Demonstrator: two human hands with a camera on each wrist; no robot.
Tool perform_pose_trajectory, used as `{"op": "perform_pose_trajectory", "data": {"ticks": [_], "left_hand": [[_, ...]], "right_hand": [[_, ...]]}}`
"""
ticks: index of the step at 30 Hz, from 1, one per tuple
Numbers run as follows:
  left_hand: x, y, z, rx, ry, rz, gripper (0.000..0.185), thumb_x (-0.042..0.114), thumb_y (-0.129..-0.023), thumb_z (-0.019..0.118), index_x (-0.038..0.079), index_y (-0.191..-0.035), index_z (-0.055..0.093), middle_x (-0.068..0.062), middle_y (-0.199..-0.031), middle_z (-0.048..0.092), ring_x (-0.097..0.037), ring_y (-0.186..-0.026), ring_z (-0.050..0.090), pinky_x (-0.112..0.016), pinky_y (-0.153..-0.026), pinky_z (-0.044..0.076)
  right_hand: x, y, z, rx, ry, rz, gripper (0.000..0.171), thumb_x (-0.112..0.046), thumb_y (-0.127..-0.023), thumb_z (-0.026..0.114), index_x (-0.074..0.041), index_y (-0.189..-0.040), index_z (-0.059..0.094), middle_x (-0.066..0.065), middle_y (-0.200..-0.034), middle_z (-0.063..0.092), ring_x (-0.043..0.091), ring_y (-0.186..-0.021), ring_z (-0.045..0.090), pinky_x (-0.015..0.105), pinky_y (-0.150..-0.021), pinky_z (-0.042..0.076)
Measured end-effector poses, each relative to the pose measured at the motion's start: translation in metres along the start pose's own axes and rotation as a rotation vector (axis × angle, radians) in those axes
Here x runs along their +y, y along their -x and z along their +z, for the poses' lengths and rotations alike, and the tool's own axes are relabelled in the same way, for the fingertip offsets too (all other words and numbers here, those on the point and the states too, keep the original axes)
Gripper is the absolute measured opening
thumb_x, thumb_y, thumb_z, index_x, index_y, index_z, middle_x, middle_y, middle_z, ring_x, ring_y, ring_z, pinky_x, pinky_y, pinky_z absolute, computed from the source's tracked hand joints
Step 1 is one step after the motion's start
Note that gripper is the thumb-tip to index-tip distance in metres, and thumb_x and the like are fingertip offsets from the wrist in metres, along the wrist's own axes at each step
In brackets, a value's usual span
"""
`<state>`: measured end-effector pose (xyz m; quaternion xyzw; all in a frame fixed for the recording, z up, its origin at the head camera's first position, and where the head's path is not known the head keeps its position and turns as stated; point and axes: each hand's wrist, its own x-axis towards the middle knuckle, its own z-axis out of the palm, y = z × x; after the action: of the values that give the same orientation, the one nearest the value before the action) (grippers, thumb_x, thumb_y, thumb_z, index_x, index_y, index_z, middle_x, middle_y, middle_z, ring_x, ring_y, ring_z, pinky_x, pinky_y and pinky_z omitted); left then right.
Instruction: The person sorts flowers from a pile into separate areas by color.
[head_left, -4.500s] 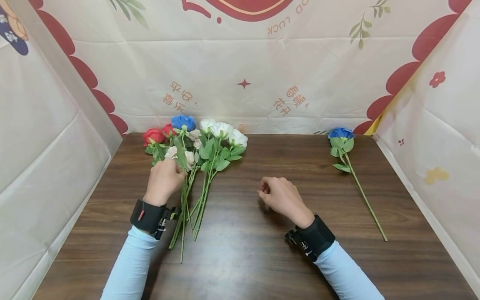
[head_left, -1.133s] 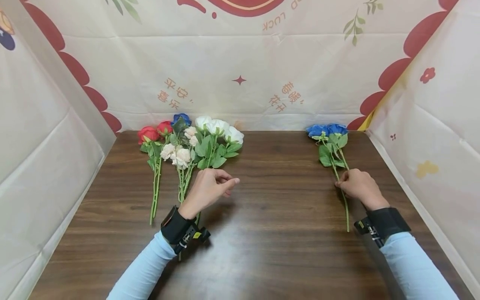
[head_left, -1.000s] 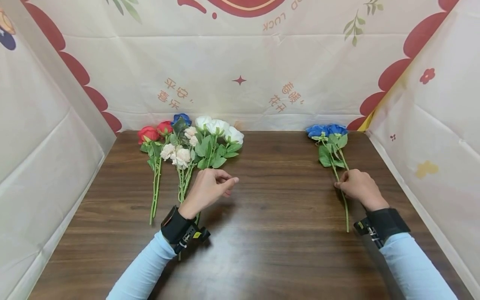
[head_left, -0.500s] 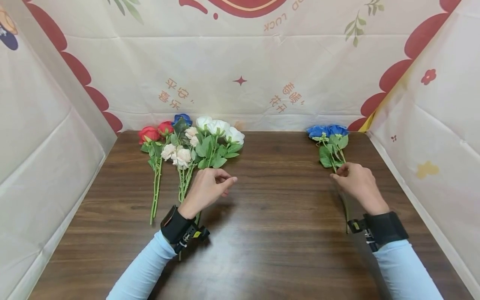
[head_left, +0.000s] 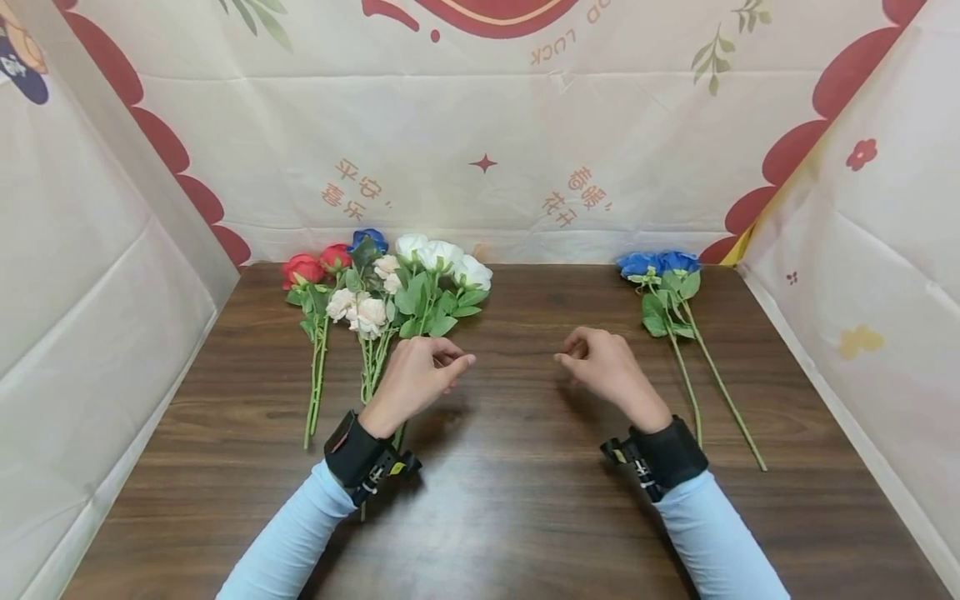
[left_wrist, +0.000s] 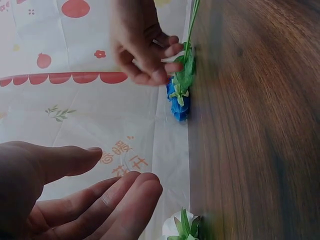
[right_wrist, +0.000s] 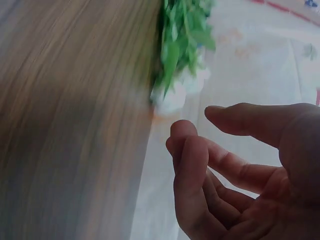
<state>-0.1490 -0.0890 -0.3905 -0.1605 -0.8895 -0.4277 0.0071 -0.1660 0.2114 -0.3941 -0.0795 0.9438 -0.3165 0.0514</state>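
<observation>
My left hand hovers over the stems of the white roses, its fingers loosely bent with a gap to the thumb and nothing held. The right hand, also holding nothing, is over the middle-right of the table; the right wrist view shows its thumb and fingers apart. Two blue roses lie side by side at the right, heads toward the back wall. In the left group are red roses, another blue rose and pale pink roses. My left forearm hides part of the stems.
The brown wooden table meets a printed cloth backdrop behind the flower heads. Cloth walls stand along both sides. Each wrist wears a black strap with a small camera.
A second blue rose has gone from the left group to the right beside the first. My right hand has let go of it and moved left; the left hand has stayed put lately.
</observation>
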Motion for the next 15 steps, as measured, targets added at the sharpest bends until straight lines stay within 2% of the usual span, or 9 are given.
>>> {"op": "perform_pose_trajectory", "data": {"ticks": [4, 8, 15], "left_hand": [[-0.001, -0.001, 0.000, 0.004, -0.012, 0.006, 0.020, 0.031, -0.097, 0.073, 0.012, -0.099, 0.080, -0.007, -0.079, 0.079, -0.004, -0.053, 0.066, -0.026, -0.060, 0.055], [-0.001, -0.002, -0.001, 0.013, -0.017, 0.014, 0.019, 0.030, -0.097, 0.073, 0.012, -0.098, 0.080, -0.007, -0.079, 0.079, -0.004, -0.052, 0.065, -0.026, -0.058, 0.054], [-0.004, -0.002, -0.002, 0.011, -0.006, 0.001, 0.012, 0.017, -0.095, 0.075, 0.008, -0.101, 0.079, -0.004, -0.080, 0.078, -0.009, -0.054, 0.067, -0.025, -0.058, 0.055]], "right_hand": [[-0.026, -0.003, 0.019, -0.015, -0.031, -0.048, 0.018, -0.017, -0.097, 0.071, -0.003, -0.108, 0.071, 0.014, -0.088, 0.077, 0.018, -0.063, 0.070, 0.030, -0.059, 0.054], [-0.043, -0.003, 0.034, -0.033, -0.023, -0.096, 0.010, -0.009, -0.095, 0.070, -0.003, -0.102, 0.074, 0.008, -0.084, 0.073, 0.014, -0.063, 0.063, 0.030, -0.061, 0.051], [-0.046, 0.000, 0.046, -0.060, 0.022, -0.112, 0.008, -0.003, -0.093, 0.067, -0.007, -0.093, 0.073, 0.003, -0.078, 0.068, 0.013, -0.062, 0.057, 0.028, -0.059, 0.046]]}}
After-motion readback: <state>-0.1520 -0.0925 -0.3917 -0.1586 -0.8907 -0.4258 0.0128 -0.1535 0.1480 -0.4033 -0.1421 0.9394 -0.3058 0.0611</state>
